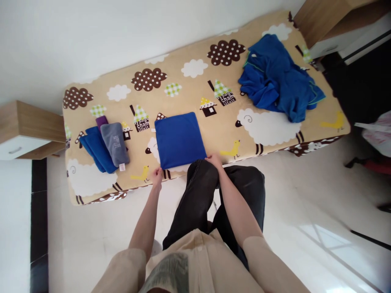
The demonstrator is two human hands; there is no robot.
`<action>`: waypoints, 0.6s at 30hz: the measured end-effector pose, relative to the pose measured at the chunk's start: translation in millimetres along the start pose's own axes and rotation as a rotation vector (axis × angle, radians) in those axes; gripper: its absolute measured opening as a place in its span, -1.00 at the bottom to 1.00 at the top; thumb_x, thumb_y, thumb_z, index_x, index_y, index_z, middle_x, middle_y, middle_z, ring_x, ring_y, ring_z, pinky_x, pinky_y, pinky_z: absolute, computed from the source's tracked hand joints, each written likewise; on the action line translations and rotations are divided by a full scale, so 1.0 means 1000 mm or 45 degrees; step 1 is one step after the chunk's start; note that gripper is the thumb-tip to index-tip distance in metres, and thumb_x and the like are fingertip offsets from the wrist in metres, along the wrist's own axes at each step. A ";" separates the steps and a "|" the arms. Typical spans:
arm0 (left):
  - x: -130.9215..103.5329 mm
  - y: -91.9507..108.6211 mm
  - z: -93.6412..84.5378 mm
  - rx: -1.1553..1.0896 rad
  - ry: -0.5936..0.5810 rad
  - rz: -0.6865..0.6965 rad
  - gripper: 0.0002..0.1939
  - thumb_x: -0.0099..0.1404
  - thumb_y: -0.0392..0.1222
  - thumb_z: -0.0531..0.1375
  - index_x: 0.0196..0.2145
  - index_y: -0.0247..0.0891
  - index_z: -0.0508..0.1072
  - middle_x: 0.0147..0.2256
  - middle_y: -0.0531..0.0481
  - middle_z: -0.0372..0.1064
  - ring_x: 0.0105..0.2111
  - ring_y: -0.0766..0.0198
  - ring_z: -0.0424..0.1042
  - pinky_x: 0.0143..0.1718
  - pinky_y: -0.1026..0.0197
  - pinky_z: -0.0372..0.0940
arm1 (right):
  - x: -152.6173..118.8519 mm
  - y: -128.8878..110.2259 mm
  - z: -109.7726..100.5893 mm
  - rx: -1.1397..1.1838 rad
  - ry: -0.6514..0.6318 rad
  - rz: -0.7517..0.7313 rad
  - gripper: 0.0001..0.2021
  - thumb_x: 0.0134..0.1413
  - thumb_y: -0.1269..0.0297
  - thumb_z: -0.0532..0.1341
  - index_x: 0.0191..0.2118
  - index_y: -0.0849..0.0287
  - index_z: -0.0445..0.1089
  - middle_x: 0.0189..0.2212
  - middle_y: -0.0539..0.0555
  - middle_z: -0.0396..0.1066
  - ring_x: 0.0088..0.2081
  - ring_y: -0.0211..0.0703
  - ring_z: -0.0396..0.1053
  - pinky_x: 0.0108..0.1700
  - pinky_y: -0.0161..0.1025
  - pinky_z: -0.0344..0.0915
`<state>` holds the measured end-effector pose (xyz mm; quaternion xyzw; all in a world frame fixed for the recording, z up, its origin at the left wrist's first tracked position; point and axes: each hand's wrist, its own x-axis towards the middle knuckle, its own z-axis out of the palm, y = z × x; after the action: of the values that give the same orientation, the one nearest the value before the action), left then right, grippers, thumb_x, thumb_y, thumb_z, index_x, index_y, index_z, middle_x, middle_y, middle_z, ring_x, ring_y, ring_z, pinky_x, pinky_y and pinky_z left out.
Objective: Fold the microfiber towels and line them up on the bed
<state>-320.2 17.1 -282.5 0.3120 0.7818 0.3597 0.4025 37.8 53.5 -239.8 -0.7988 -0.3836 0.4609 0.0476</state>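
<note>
A square blue cloth (180,140) lies flat on the bed's patterned cover (183,95), with a small white tag on its left edge. My left hand (157,177) is closed at its near left corner, fingers pinched together. At the near right corner, my right hand (214,160) pinches the cloth beside my raised knee, which hides a little of the near edge. Off to the left lie a folded grey cloth (115,142), folded blue cloths (97,148) and a purple cloth (102,121) partly beneath the grey one.
A loose heap of blue cloths (277,77) lies at the bed's right end. Wooden cabinets stand at the left (33,126) and at the far right (324,20). A white wall runs behind the bed. Pale floor (293,211) shows in front.
</note>
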 end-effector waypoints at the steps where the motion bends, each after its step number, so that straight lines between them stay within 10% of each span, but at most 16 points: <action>1: -0.001 0.000 0.000 0.009 0.006 0.007 -0.58 0.17 0.20 0.34 -0.36 -0.27 0.54 -0.54 0.05 0.33 -0.47 0.30 0.34 -0.39 0.25 0.21 | -0.001 0.000 -0.001 -0.015 0.005 0.017 -0.85 0.17 0.27 0.33 -0.19 0.15 0.63 -0.13 0.18 0.62 0.00 0.03 0.55 0.05 -0.18 0.41; 8: -0.010 0.005 0.003 0.100 0.045 0.012 -0.68 0.23 0.09 0.28 -0.38 -0.26 0.50 -0.61 0.12 0.16 -0.54 0.31 0.22 -0.44 0.26 0.14 | -0.009 -0.005 -0.005 -0.087 0.009 0.121 -0.78 0.21 0.22 0.31 -0.07 0.09 0.61 -0.01 0.19 0.58 0.06 0.07 0.53 0.05 -0.13 0.42; 18: 0.011 0.027 0.009 0.302 0.044 -0.098 -0.60 0.28 0.15 0.19 -0.45 -0.25 0.53 -0.43 -0.13 0.50 -0.31 0.06 0.47 -0.27 0.13 0.28 | -0.010 -0.005 -0.001 -0.032 0.002 0.074 -0.75 0.25 0.17 0.25 -0.11 0.14 0.62 -0.09 0.17 0.61 0.00 0.01 0.55 0.03 -0.20 0.42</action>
<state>-313.0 43.7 -268.4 0.3209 0.8371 0.2543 0.3628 32.7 50.9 -230.6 -0.8106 -0.3659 0.4565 0.0244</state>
